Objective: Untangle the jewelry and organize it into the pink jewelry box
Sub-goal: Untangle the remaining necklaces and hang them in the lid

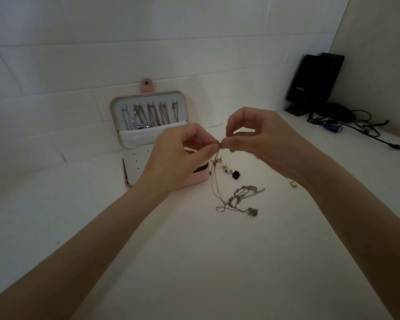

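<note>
Both hands, left (pixel 178 151) and right (pixel 259 139), pinch thin chain (pixel 214 181) (tangle trails onto table (pixel 194 262)) beside open pink jewelry box (pixel 198 179).

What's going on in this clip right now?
A person is untangling jewelry at a white table. The left hand and right hand both pinch the top of a thin chain, whose lower end trails into a tangled pile. The pink jewelry box stands open behind, with several necklaces hung in its lid.
</note>
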